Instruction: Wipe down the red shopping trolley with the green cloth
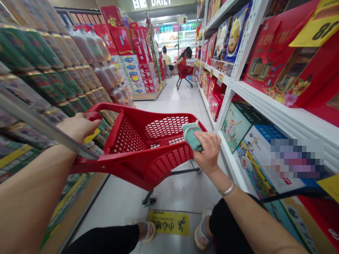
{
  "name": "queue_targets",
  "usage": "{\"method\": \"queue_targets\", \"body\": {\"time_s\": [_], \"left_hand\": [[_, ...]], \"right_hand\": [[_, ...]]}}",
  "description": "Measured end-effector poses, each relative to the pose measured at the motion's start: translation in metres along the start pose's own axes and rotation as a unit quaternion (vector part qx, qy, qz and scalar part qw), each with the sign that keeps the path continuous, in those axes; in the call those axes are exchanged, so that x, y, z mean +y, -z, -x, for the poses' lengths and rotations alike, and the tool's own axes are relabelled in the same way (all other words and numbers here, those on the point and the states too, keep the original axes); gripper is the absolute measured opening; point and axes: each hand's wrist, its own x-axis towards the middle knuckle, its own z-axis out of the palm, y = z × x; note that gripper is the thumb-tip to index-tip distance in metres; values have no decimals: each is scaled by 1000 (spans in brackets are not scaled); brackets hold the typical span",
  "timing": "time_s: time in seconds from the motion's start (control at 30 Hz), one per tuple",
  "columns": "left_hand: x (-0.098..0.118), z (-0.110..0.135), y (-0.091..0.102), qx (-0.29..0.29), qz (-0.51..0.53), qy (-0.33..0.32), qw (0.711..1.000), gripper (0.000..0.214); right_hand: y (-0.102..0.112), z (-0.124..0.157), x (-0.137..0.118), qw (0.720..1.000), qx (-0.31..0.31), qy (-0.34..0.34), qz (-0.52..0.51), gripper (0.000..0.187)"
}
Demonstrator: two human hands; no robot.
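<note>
A red plastic shopping cart point(127, 158) stands in front of me, and its basket looks bare inside. My left hand point(78, 128) is closed around the red handle at the cart's left end. A grey metal pole point(58, 130) rises from the cart's near rim and crosses in front of my left forearm. In my right hand point(209, 148) is a folded pale green cloth point(192, 135) with a whitish edge. The cloth lies against the cart's right-hand rim; the fingertips behind it are partly hidden.
Stacked drink cans point(39, 84) line the left side. White shelves point(227, 84) with gift boxes point(265, 158) run close along the right. A yellow floor sticker point(169, 222) lies between my feet. Farther up the aisle, a person point(185, 58) is beside another red cart point(184, 71).
</note>
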Motion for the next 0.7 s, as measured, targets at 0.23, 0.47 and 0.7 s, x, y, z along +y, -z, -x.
{"method": "queue_targets", "body": {"time_s": [0.23, 0.47, 0.7], "left_hand": [[7, 4, -1, -3, 12, 8, 1000, 82], [6, -2, -7, 5, 5, -12, 1000, 82], [0, -9, -6, -3, -21, -22, 1000, 87]], "right_hand": [[-38, -10, -100, 989, -65, 75, -109, 43], [-68, -2, -140, 977, -127, 144, -98, 37], [-69, 2, -110, 977, -169, 106, -78, 38]]}}
